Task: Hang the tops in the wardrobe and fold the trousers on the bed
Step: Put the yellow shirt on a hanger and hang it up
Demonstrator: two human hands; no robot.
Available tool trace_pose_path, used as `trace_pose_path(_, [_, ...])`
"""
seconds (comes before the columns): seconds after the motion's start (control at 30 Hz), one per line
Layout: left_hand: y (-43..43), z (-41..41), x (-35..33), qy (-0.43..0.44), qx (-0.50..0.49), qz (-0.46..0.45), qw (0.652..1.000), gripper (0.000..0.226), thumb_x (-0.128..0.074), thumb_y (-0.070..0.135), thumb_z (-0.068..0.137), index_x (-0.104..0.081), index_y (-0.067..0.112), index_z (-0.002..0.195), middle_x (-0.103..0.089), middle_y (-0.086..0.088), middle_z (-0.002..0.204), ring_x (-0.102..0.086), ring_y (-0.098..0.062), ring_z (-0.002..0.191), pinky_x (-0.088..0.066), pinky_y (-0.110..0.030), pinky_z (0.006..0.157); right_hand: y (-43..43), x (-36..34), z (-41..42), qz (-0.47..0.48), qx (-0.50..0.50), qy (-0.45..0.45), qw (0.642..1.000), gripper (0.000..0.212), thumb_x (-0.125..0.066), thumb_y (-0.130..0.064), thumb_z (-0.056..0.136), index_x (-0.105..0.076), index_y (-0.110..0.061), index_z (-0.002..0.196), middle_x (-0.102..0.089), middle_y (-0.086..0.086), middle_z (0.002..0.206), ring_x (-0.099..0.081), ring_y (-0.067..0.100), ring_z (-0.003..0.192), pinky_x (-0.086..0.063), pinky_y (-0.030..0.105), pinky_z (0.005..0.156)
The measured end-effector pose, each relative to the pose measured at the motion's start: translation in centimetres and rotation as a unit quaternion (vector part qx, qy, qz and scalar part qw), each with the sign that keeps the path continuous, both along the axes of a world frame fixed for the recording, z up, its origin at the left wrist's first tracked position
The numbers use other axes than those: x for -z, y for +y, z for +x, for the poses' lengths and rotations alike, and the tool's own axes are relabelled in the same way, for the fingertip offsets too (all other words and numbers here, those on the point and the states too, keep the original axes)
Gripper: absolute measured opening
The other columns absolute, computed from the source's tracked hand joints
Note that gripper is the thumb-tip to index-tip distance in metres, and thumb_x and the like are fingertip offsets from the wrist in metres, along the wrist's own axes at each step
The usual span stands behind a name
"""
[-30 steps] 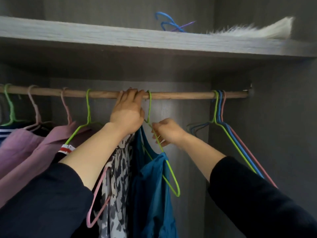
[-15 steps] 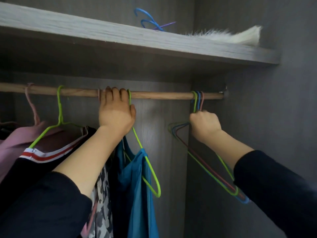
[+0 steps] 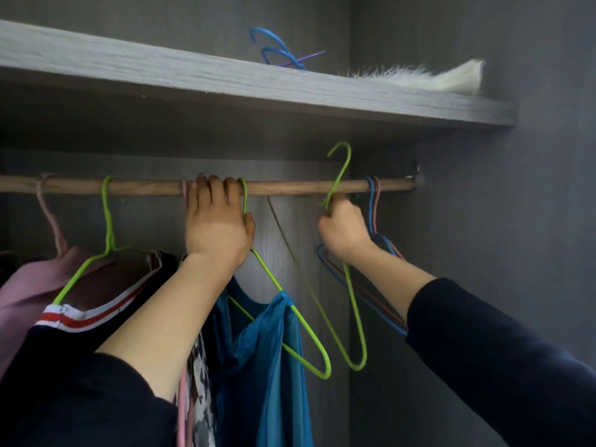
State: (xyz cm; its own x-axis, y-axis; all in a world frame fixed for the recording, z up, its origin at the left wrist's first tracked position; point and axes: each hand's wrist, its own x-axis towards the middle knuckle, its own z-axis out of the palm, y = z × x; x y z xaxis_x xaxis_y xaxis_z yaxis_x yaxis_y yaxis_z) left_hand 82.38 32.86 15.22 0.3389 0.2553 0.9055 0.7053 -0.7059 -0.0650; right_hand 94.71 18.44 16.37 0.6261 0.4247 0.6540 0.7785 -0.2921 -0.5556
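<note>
Up by the rail (image 3: 290, 187), the left hand (image 3: 217, 227) grips it; right hand (image 3: 343, 233) fingers (image 3: 338, 209) pinch the empty green hanger (image 3: 354, 304), so lift gently.

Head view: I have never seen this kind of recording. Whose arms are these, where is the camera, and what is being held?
There is no machine here: a person wears the one camera on the head, so it looks forward at their own arms inside a wardrobe. The left hand curls its fingers over the wooden rod, beside the hook of a loaded hanger carrying a blue top. The right hand grips a bare green hanger by its neck, with the hook above the rod, not on it. More bare hangers hang at the rod's right end. On the shelf above lie blue hangers and something white and furry.
</note>
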Motion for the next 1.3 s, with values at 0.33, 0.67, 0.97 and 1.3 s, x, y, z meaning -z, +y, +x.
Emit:
trace_pose_path(0.33, [-3.7, -1.0, -0.2, -0.036, 0.13, -0.185, 0.973, 0.065, -0.051, 0.033, 0.091, -0.029, 0.008, 0.146, -0.021, -0.023, 0.153, -0.017, -0.038, 0.142, -0.006, -0.041, 0.116, -4.2, 5.3, -1.4, 0.006, -0.075, 0.036, 0.997, 0.023, -0.052, -0.028, 0.096, -0.063, -0.01, 0.09, -0.063, 0.009, 0.077, -0.06, 0.028, 0.079, -0.043, 0.033, 0.068])
trace_pose_path(0.67, [-19.9, -0.3, 6.4, 0.015, 0.233, -0.207, 0.95, 0.049, -0.048, 0.029, 0.093, -0.041, 0.013, 0.139, -0.029, -0.016, 0.151, -0.023, -0.03, 0.141, -0.008, -0.041, 0.118, -22.6, 8.9, -5.2, -0.129, -0.069, 0.05, 0.988, 0.032, -0.048, -0.024, 0.097, -0.057, 0.0, 0.079, -0.061, 0.005, 0.06, -0.06, 0.019, 0.043, -0.054, 0.026, 0.053])
trace_pose_path(0.97, [-44.0, 2.6, 19.4, -0.028, 0.434, -0.312, 0.845, 0.041, -0.051, 0.014, 0.089, -0.047, 0.014, 0.13, -0.018, -0.007, 0.157, -0.022, -0.021, 0.143, -0.033, -0.038, 0.106, -48.2, 20.3, -6.3, -0.131, 0.003, 0.232, 0.964, 0.025, -0.056, -0.016, 0.093, -0.06, -0.008, 0.07, -0.062, 0.004, 0.057, -0.053, 0.011, 0.042, -0.043, 0.02, 0.046])
trace_pose_path(1.3, [-70.2, 9.8, 32.6, 0.213, 0.512, -0.41, 0.724, 0.042, -0.052, 0.014, 0.088, -0.051, 0.006, 0.129, -0.021, -0.017, 0.154, -0.021, -0.027, 0.143, -0.024, -0.033, 0.112, -75.7, 29.9, -6.6, -0.143, 0.205, 0.34, 0.907, 0.014, -0.061, -0.012, 0.088, -0.068, -0.005, 0.079, -0.064, 0.002, 0.062, -0.056, 0.01, 0.047, -0.046, 0.022, 0.05])
